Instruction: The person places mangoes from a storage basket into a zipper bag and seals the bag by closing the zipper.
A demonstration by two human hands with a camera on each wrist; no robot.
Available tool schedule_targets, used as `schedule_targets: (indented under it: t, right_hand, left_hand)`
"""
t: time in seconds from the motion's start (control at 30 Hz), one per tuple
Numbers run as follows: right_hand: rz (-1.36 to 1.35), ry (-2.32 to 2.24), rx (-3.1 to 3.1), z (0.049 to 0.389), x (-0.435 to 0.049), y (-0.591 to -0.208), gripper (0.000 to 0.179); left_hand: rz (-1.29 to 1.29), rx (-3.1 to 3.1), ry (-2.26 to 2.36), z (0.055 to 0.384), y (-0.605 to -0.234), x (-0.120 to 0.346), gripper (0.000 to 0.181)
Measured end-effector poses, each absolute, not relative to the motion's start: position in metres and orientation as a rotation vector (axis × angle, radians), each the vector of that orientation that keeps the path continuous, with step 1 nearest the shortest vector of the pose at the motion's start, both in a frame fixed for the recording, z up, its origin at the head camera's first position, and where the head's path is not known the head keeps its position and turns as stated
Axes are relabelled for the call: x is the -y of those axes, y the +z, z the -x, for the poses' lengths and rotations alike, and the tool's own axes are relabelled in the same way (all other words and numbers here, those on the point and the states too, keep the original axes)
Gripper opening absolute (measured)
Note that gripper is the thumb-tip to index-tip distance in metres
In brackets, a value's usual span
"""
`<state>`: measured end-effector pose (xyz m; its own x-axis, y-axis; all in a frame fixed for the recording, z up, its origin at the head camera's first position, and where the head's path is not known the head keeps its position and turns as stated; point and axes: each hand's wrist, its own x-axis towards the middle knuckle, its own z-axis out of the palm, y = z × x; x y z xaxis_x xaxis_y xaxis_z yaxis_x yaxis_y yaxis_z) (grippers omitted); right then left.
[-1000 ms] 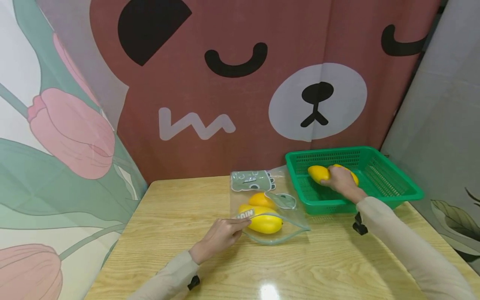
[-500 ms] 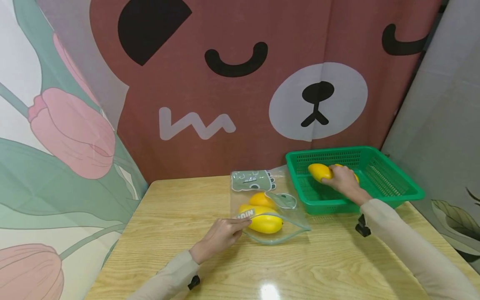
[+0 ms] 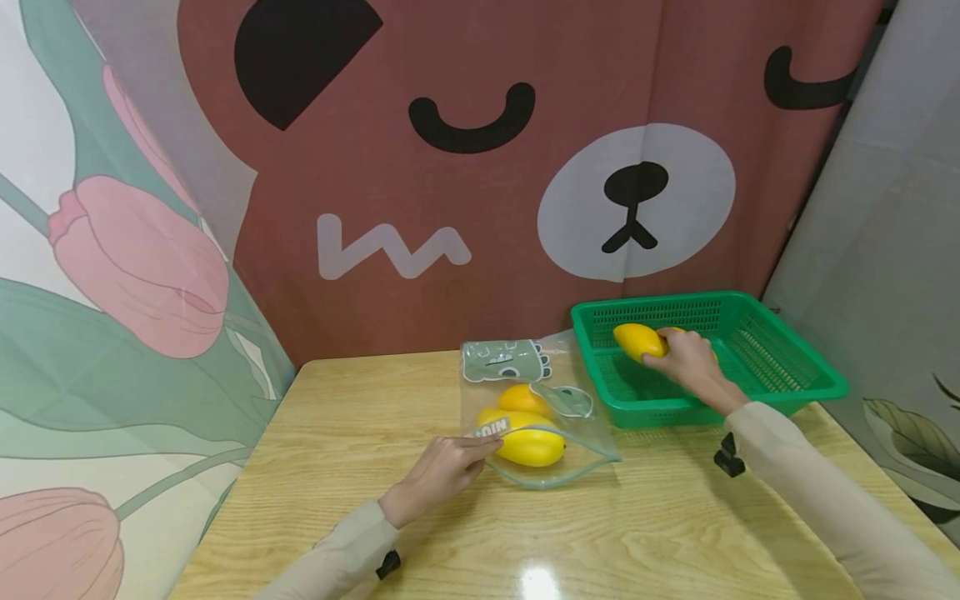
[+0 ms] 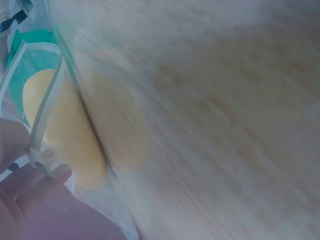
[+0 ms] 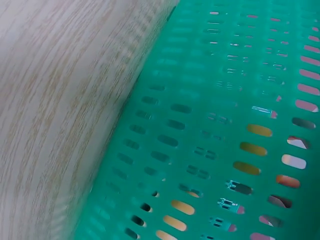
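Observation:
My left hand (image 3: 438, 475) pinches the near edge of a clear zip bag (image 3: 551, 484) with green cartoon prints. The bag lies on the table with its mouth spread. Inside are two fruits, a yellow mango (image 3: 532, 450) in front and an orange-yellow one behind it. In the left wrist view, thumb and fingers grip the bag's edge beside the yellow mango (image 4: 80, 140). Over the green basket (image 3: 637, 417), my right hand (image 3: 690, 367) grips another yellow mango (image 3: 639, 342) by its right end. More yellow fruit shows behind that hand, mostly covered.
The basket stands at the table's back right, just beside the bag. Its slotted wall (image 5: 190, 125) fills much of the right wrist view. A curtain with a bear print (image 3: 480, 308) hangs right behind the wooden table (image 3: 360, 417).
My right hand has shifted slightly to the right and raised the mango a little within the basket. My left hand and the bag have stayed put.

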<state>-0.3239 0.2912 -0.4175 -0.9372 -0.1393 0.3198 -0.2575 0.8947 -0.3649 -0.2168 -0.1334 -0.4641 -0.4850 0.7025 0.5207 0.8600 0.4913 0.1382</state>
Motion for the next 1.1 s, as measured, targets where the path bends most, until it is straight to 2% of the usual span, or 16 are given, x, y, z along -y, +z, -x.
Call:
schedule_targets:
  t: [0.47,1.1]
  right_hand:
    - [-0.342,0.586,2.677,0.320,-0.290,-0.418,0.052]
    - [-0.360,0.628,2.629,0.308,-0.286,-0.412,0.055]
  left_hand:
    - [1.305,2.336,-0.540,0.218,-0.465,0.134,0.044]
    - [1.302,2.347,-0.541,0.218,-0.464,0.134,0.044]
